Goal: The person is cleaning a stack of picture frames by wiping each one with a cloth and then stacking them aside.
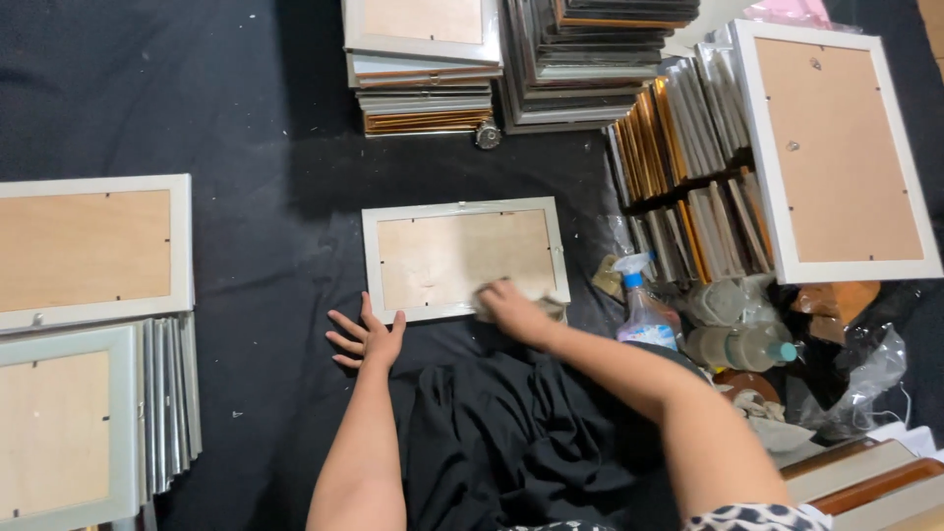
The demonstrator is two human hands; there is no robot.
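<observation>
Black cloth (pixel 256 128) covers the floor I work on, and a silver picture frame (pixel 462 258) lies face down in front of me, its pale board backing up. My right hand (pixel 511 305) presses a crumpled rag (pixel 547 309) onto the backing at the frame's near right corner, fingers curled over the rag. My left hand (pixel 369 339) lies flat on the cloth, fingers spread, grasping nothing, just beside the frame's near left corner. Close to my right forearm stands a spray bottle (pixel 644 310) with a blue and white nozzle. Stacks of frames (pixel 511 69) sit beyond, and a large white frame (pixel 836 147) lies face down to the right.
</observation>
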